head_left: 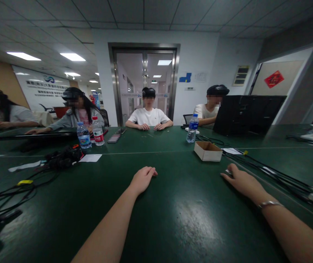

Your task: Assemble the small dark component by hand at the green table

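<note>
Both forearms stretch out from the bottom edge across the dark green desk (189,219), and nothing is in hand: as far as can be judged, no handling has begun, and every object in view sits untouched by the wearer.

On the left hand (142,179) the fingers (151,171) are loosely curled and close together, their tips resting on the bare desk surface; they grip nothing. On the right hand (241,180), which wears a bracelet (268,204) at the wrist, the fingers lie flat and slightly spread, palm down on the desk. A ring shows on one of them; whether anything small lies under them cannot be told.

Just beyond the right fingers, a little toward the left hand, sits a small open cardboard box (207,151), near but apart from them. Its inside is not visible from here. A bundle of black cables (277,175) runs past the outer side of the right fingers. Farther beyond the box stands a water bottle (192,128). Well beyond the left fingers and off to their outer side lie a dark tangle of gear (63,157) and two more bottles (90,134).

Other people sit along the far side of the desk, hands on their own stretch of it.
</note>
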`<state>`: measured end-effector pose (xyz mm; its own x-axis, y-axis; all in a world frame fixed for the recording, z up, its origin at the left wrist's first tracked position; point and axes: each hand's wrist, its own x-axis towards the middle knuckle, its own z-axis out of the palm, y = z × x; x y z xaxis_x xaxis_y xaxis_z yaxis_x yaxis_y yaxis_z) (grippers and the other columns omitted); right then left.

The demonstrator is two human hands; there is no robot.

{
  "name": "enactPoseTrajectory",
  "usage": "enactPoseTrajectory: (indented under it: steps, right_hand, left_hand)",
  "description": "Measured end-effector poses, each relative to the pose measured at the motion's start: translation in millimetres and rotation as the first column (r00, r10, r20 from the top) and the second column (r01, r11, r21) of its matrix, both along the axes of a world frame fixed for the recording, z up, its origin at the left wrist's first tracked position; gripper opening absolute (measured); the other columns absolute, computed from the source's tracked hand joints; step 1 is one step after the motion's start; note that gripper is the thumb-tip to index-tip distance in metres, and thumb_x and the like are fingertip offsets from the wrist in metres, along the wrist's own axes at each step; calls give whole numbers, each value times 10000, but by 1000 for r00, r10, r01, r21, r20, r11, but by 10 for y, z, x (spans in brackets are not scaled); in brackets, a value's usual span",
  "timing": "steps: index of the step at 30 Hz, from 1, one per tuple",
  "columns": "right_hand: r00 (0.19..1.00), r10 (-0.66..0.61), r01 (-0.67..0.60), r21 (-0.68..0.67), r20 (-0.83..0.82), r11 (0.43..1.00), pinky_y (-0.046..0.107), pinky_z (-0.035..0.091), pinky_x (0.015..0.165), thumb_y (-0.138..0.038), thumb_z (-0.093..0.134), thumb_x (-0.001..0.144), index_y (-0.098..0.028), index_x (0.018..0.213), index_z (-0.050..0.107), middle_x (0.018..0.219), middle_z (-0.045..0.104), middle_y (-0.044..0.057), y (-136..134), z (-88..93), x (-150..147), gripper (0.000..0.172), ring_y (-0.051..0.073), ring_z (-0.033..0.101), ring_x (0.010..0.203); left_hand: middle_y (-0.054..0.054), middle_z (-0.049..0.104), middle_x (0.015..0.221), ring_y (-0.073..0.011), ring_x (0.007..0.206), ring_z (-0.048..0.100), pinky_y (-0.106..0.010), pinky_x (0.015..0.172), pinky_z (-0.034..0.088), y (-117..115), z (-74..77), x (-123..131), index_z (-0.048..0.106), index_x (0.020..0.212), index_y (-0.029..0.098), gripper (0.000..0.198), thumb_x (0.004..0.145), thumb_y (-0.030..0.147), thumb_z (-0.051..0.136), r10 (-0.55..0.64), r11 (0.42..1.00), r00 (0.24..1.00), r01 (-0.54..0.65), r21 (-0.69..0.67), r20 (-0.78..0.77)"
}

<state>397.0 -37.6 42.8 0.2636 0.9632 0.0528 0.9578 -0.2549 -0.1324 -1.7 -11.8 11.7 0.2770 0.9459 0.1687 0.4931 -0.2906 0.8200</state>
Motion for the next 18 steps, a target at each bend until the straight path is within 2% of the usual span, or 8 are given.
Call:
enactPoseTrajectory:
  steps: [3, 5, 12, 15, 18]
  right_hand:
    - [994, -106, 107, 23, -39, 994, 332, 385, 648, -388, 356, 924, -178, 1058, 481, 946, 648, 206, -120, 0, 363, 279, 264, 639, 780]
    - [984, -161, 163, 14, -70, 987, 347, 383, 654, -426, 307, 933, -189, 1057, 501, 943, 648, 213, -163, 15, 475, 331, 270, 637, 774]
    - [980, -190, 188, -39, -52, 981, 360, 394, 755, -410, 166, 953, -175, 1187, 530, 1211, 572, 236, -202, 127, 352, 493, 295, 595, 1032]
    - [985, -169, 168, -35, -41, 985, 352, 400, 726, -455, 178, 946, -179, 1157, 521, 1119, 619, 218, -220, 117, 358, 488, 294, 619, 966]
    - [991, -132, 132, -21, -19, 991, 341, 408, 696, -490, 279, 925, -187, 1121, 507, 1048, 645, 195, -237, 94, 394, 427, 294, 632, 913]
  left_hand:
    - [-52, 645, 971, -199, 921, 572, -313, 809, 431, -8, 10, 5, 674, 899, 217, 483, 881, 547, 320, 9, 1000, 1000, -9, -6, 10]
    - [-48, 647, 975, -197, 919, 575, -316, 809, 433, -8, 17, 5, 673, 900, 223, 468, 881, 539, 328, 11, 1000, 1000, -11, -17, 8]
    - [-55, 642, 986, -202, 928, 577, -333, 829, 445, -65, 48, -6, 668, 917, 218, 456, 888, 512, 320, 17, 1000, 1000, -17, -18, -19]
    - [-57, 617, 1083, -218, 1027, 543, -372, 903, 420, -146, 56, 1, 638, 1025, 249, 442, 899, 495, 293, 62, 996, 984, -51, 70, -169]
    - [-80, 539, 1252, -272, 1184, 447, -463, 1003, 334, -225, 58, -51, 530, 1230, 279, 452, 874, 495, 355, 192, 975, 892, -125, 185, -409]
